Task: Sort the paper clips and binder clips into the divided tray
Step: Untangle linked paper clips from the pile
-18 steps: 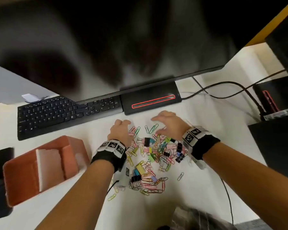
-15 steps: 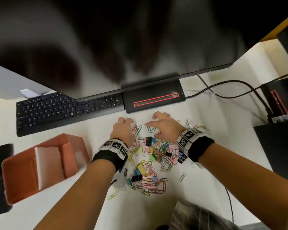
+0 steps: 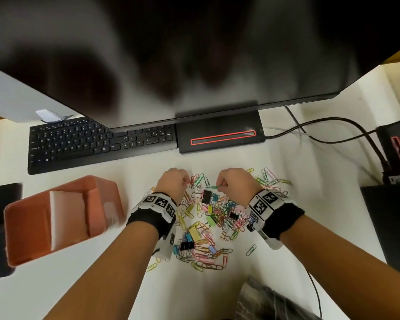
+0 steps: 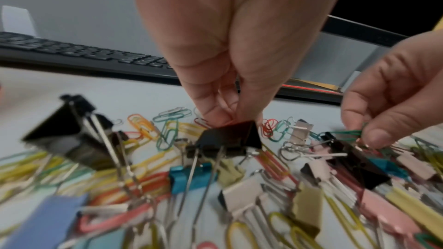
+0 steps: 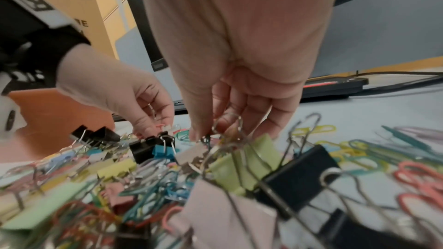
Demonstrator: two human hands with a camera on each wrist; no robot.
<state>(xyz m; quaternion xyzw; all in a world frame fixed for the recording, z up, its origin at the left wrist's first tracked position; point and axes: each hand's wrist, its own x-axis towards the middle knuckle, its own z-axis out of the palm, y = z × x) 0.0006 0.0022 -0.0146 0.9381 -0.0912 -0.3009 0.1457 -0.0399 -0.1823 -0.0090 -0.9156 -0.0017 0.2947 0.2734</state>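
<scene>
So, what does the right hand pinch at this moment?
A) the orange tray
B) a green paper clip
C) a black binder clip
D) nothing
B: in the head view the right hand pinches a green paper clip above the pile, and the left wrist view shows green wire between its fingertips.

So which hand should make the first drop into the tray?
Left, probably. The tray sits on the left hand's side, and its fingertips already pinch a red clip. The right hand, pinching a green clip, would have to cross over.
</scene>
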